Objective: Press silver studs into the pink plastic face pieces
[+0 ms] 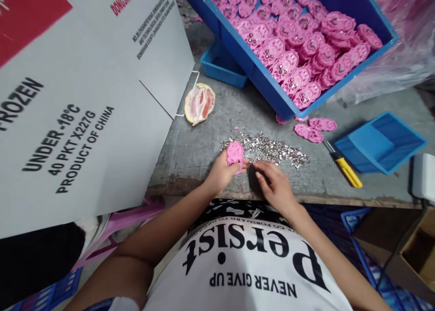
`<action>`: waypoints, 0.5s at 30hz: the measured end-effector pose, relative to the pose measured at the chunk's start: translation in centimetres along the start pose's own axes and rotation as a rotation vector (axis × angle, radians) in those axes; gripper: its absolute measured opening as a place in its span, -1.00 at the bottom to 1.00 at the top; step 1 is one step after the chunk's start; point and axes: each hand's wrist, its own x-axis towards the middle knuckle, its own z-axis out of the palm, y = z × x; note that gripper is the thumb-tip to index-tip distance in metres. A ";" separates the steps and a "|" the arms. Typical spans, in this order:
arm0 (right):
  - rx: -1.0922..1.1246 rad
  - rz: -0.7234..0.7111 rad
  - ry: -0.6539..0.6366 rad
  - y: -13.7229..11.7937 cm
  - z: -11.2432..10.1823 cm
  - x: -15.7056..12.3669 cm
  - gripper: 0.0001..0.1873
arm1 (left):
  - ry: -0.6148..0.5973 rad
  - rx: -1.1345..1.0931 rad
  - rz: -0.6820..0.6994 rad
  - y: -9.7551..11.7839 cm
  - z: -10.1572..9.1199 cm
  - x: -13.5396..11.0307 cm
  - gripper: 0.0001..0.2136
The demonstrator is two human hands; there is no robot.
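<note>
– Fingers of the left hand [220,171]: state?

– Closed on the pink piece [235,150], thumb at its near end. Position: above the bench [185,154], close to its front edge.

– Long axis of the piece?

– Mostly away from the body, broad face toward the viewer.

– Next item, rightward?

– Metal parts [272,147], scattered in a loose band just beyond both hands.

– Right hand [277,184]?

– Thumb and index finger bent toward each other. Whether they pinch a metal part cannot be told.

– Which relation governs the next move?

– By judgement, the narrow gap between right fingertips and piece. From those fingertips, the piece lies to the left and slightly farther from the body. The left hand is the nearer one, having the piece in its grasp.

– Items farther right?

– Loose pieces [308,133], then a screwdriver [348,170] with its shaft pointing away from the body, then a blue tray [367,143].
</note>
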 end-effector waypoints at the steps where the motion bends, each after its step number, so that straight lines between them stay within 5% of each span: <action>1: 0.074 0.040 -0.011 -0.1 0.3 -0.3 -0.68 | -0.004 -0.012 0.002 0.1 0.2 0.4 -0.59; 6: 0.347 0.160 -0.020 2.0 0.9 1.0 -0.65 | 0.001 -0.078 0.051 0.8 0.9 3.7 -0.58; 10: 0.351 0.159 0.047 4.2 -0.1 3.3 -0.64 | 0.040 -0.084 0.095 1.8 1.2 5.8 -0.57; 15: 0.478 0.196 0.093 3.0 -1.1 2.7 -0.70 | -0.006 -0.069 0.080 3.1 0.2 4.5 -0.55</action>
